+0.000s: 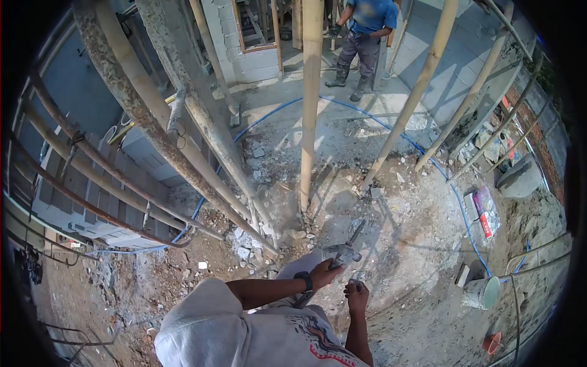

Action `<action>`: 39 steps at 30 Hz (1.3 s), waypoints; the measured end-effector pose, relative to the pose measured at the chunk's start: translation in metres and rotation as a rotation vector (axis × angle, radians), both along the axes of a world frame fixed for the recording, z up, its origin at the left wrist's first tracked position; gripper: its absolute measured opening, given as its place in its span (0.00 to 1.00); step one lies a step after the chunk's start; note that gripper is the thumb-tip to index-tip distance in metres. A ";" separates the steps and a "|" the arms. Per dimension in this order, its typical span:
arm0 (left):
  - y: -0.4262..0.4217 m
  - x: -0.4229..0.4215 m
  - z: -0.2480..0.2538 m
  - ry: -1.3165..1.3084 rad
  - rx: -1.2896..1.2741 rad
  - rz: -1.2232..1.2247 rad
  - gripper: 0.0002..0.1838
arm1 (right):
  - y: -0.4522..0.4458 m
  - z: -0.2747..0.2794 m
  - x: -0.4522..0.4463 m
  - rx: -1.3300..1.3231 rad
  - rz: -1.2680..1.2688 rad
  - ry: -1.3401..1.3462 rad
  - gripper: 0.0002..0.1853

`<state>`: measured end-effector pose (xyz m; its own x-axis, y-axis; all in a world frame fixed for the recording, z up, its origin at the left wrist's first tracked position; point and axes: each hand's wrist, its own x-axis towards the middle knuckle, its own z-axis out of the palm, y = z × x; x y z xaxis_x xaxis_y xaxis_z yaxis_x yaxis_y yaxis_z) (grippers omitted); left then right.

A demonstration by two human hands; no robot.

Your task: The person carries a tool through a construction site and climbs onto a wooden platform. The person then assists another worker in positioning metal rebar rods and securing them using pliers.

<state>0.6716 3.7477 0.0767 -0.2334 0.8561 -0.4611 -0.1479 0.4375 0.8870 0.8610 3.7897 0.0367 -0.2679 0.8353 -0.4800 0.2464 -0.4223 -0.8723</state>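
The left hand [326, 274], a dark band at its wrist, grips a grey tool [343, 254] whose long dark end points far and right over the rubble-strewn ground [422, 244]. The right hand [356, 296] is near the tool, to its right, fingers curled; whether it pinches something small I cannot tell. Poles [310, 122] stand on the far side. A blue hose [449, 174] curves round to a bucket [489, 293] at right. Far off stands a person in a blue shirt [373, 17].
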 end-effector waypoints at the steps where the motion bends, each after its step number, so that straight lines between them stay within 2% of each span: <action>1: 0.022 -0.004 -0.010 0.013 -0.010 0.002 0.23 | 0.010 -0.004 -0.008 -0.021 -0.013 0.004 0.14; 3: 0.068 -0.016 -0.035 0.034 0.058 -0.001 0.25 | 0.036 -0.017 -0.027 -0.043 -0.023 0.027 0.14; 6: 0.139 -0.037 -0.043 0.136 0.020 0.042 0.24 | 0.092 -0.032 -0.064 -0.054 0.095 0.042 0.16; 7: 0.167 -0.044 -0.063 0.075 0.031 0.041 0.24 | 0.116 -0.042 -0.076 -0.064 0.138 0.038 0.16; 8: 0.195 -0.055 -0.082 0.071 -0.062 -0.011 0.33 | 0.141 -0.051 -0.088 -0.077 0.183 0.032 0.16; 10: 0.254 -0.081 -0.076 0.078 -0.158 -0.060 0.35 | 0.203 -0.054 -0.113 -0.066 0.308 0.014 0.13; 12: 0.294 -0.093 -0.076 0.031 -0.104 0.052 0.31 | 0.267 -0.063 -0.133 0.000 0.422 -0.005 0.12; 14: 0.317 -0.105 -0.068 -0.041 -0.131 0.076 0.25 | 0.327 -0.023 -0.164 0.009 0.435 0.000 0.13; 15: 0.333 -0.124 -0.062 -0.058 -0.133 0.086 0.23 | 0.356 -0.034 -0.173 0.083 0.450 -0.017 0.13; 17: 0.371 -0.172 -0.048 -0.064 -0.119 0.108 0.19 | 0.409 -0.005 -0.202 0.062 0.372 0.022 0.13; 18: 0.381 -0.183 -0.069 -0.143 -0.112 0.165 0.19 | 0.432 -0.021 -0.210 0.081 0.343 0.029 0.13; 19: 0.396 -0.196 -0.048 -0.210 -0.173 0.232 0.19 | 0.455 -0.040 -0.222 0.098 0.317 0.034 0.13; 21: 0.412 -0.223 -0.074 -0.219 -0.117 0.282 0.19 | 0.494 -0.044 -0.252 0.032 0.291 -0.009 0.13; 24: 0.449 -0.264 -0.078 -0.219 -0.137 0.440 0.20 | 0.544 -0.052 -0.307 -0.035 0.396 -0.017 0.15; 25: 0.460 -0.284 -0.080 -0.224 -0.164 0.402 0.21 | 0.559 -0.044 -0.327 -0.030 0.488 -0.015 0.15; 28: 0.506 -0.327 -0.082 -0.293 -0.109 0.599 0.20 | 0.601 -0.044 -0.387 -0.011 0.658 -0.021 0.15; 32: 0.577 -0.394 -0.087 -0.263 -0.175 0.697 0.19 | 0.687 -0.085 -0.466 -0.004 0.813 -0.062 0.15; 35: 0.607 -0.434 -0.080 -0.278 -0.200 0.752 0.19 | 0.746 -0.088 -0.519 0.004 0.852 -0.117 0.13; 36: 0.619 -0.448 -0.071 -0.281 -0.184 0.784 0.19 | 0.768 -0.047 -0.548 -0.071 0.824 -0.094 0.12; 38: 0.634 -0.469 -0.087 -0.289 -0.191 0.887 0.20 | 0.817 -0.030 -0.592 0.111 0.886 -0.075 0.12; 39: 0.645 -0.487 -0.051 -0.285 -0.115 0.911 0.20 | 0.839 -0.038 -0.611 0.175 0.892 -0.079 0.12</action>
